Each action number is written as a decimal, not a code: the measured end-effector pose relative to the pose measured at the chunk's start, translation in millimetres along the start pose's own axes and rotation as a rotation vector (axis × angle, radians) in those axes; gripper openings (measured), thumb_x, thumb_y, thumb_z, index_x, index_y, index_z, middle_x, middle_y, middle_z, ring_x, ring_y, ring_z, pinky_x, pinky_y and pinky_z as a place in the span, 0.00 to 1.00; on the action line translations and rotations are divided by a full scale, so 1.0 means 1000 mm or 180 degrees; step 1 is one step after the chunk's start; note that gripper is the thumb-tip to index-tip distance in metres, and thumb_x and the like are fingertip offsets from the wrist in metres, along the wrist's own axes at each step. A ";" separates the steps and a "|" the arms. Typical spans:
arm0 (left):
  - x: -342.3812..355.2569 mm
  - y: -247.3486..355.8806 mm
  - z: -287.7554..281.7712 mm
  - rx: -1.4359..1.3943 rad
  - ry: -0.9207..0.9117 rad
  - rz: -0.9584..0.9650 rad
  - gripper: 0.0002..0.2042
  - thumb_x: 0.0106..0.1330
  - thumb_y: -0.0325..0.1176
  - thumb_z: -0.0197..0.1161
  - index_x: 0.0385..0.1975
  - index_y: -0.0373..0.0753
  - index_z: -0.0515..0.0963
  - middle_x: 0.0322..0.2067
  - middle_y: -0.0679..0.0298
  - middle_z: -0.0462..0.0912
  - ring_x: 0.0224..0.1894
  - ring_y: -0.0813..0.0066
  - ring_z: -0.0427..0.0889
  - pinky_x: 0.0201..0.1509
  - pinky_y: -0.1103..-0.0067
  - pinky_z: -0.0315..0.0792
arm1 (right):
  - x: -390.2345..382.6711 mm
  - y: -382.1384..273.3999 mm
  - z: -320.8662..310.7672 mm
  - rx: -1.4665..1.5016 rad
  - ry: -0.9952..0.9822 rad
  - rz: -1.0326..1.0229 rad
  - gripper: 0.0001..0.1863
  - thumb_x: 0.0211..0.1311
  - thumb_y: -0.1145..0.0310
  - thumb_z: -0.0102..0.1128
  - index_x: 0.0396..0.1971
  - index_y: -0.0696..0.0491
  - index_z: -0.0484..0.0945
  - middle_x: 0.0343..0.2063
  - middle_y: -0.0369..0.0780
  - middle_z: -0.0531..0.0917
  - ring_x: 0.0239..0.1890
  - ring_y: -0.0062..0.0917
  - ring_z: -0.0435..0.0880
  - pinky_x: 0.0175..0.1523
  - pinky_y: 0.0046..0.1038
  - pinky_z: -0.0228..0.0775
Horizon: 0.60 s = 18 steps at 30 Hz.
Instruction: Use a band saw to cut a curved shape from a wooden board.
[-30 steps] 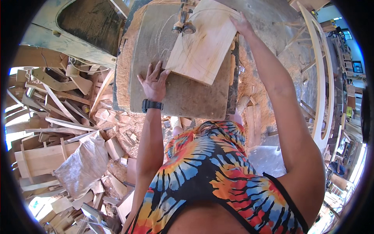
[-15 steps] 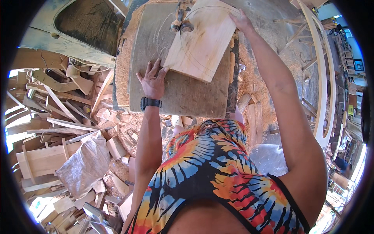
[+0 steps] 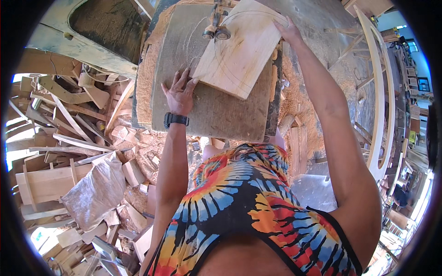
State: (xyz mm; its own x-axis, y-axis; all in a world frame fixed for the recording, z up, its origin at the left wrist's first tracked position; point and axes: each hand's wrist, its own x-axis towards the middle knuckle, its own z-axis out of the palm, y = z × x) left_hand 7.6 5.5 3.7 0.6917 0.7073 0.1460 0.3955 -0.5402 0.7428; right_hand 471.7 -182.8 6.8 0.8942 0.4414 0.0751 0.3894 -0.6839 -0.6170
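Note:
A pale wooden board (image 3: 237, 55) with curved marked lines lies on a worn grey machine table (image 3: 221, 119), beside and partly under a metal guide with two round rollers (image 3: 215, 33). My left hand (image 3: 180, 96), a dark watch on its wrist, rests on the table with fingers spread, its thumb against the board's near-left corner. My right hand (image 3: 288, 31) is closed over the board's upper right edge. The blade cannot be made out.
A greenish machine body (image 3: 92, 55) stands upper left. Heaped offcuts (image 3: 69, 119) and a crumpled sheet (image 3: 92, 193) lie left. Long curved wooden frames (image 3: 380, 92) stand right, with a distant person (image 3: 402, 197) beyond. Sawdust (image 3: 304, 138) covers the floor.
The board has shifted slightly to the left relative to the roller guide and turned a little, with both my hands moving along with it.

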 end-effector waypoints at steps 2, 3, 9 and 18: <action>-0.002 0.001 -0.002 -0.0102 0.0028 0.0016 0.27 0.68 0.56 0.63 0.61 0.48 0.80 0.58 0.62 0.83 0.70 0.64 0.71 0.79 0.49 0.30 | -0.006 -0.003 0.002 0.0236 -0.0094 0.0157 0.56 0.57 0.39 0.70 0.77 0.52 0.53 0.62 0.53 0.75 0.54 0.32 0.84 0.50 0.31 0.82; -0.003 0.001 -0.003 -0.0103 0.0040 0.0018 0.27 0.68 0.56 0.63 0.61 0.48 0.80 0.58 0.62 0.83 0.70 0.64 0.71 0.79 0.49 0.30 | -0.006 -0.003 0.001 0.0238 -0.0092 0.0145 0.56 0.57 0.39 0.70 0.77 0.52 0.53 0.62 0.53 0.75 0.54 0.32 0.84 0.50 0.31 0.82; -0.002 0.001 -0.005 -0.0207 -0.0042 0.0083 0.25 0.68 0.51 0.64 0.62 0.47 0.79 0.59 0.59 0.82 0.68 0.65 0.74 0.79 0.49 0.30 | -0.009 -0.001 -0.001 0.0000 -0.0006 0.0091 0.56 0.58 0.40 0.70 0.77 0.53 0.52 0.57 0.51 0.79 0.45 0.29 0.87 0.43 0.29 0.84; 0.007 -0.002 -0.004 -0.0215 -0.0082 0.0099 0.25 0.69 0.50 0.64 0.61 0.45 0.79 0.60 0.59 0.81 0.67 0.66 0.75 0.79 0.49 0.31 | -0.004 0.005 0.001 0.0125 0.0020 0.0100 0.55 0.59 0.42 0.71 0.77 0.54 0.51 0.56 0.51 0.80 0.42 0.28 0.87 0.40 0.27 0.84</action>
State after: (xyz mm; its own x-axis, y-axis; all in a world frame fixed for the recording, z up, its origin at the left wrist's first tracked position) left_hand 8.9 13.3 6.1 0.7187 0.6782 0.1535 0.3326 -0.5291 0.7807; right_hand 469.5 -187.4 2.9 0.9072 0.4163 0.0601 0.3523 -0.6740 -0.6493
